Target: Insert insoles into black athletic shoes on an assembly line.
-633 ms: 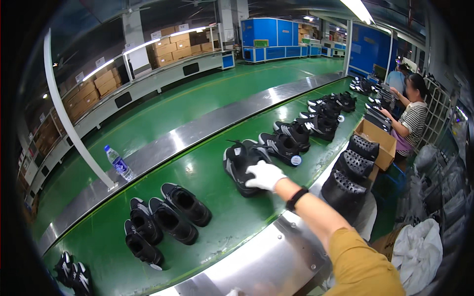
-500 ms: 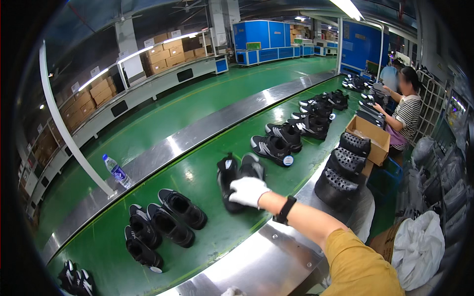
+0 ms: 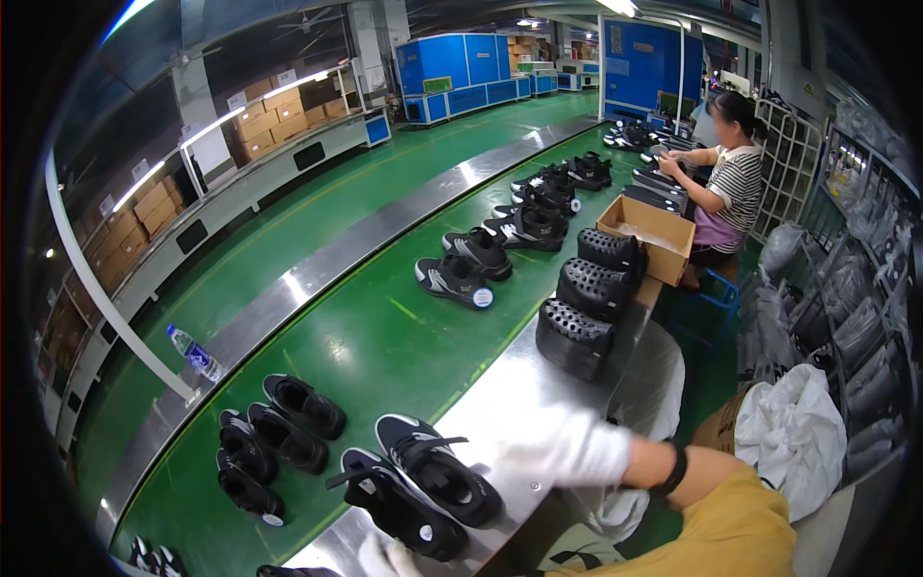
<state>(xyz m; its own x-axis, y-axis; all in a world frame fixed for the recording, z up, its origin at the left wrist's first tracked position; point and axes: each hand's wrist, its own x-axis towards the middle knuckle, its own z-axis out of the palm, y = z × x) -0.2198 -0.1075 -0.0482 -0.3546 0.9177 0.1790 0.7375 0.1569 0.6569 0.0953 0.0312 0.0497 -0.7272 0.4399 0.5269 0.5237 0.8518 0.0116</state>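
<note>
A pair of black sneakers with grey toes, one inner sneaker [image 3: 437, 468] and one nearer sneaker [image 3: 402, 507], rests partly on the steel table edge [image 3: 336, 550], laces loose. My right hand [image 3: 567, 447], in a white glove, is smeared by motion just right of the pair; its fingers are not clear. At the bottom edge my left hand [image 3: 387, 558], also white-gloved, shows only in part beside the nearer sneaker's heel. Whether it touches that sneaker is unclear. Part of another dark shoe [image 3: 293, 571] shows left of that hand.
Several black sneakers [image 3: 279, 438] stand on the green belt [image 3: 336, 361] at left, more [image 3: 452, 282] farther along. Black pieces with round holes [image 3: 577, 337] line the right edge before an open carton [image 3: 646, 236]. A person [image 3: 735, 183] works beyond. A water bottle [image 3: 195, 354] stands at left.
The pair of sneakers has come from the belt's middle onto the near steel edge. My right hand has moved right, away from them, and my left hand has come into sight. The view has shifted.
</note>
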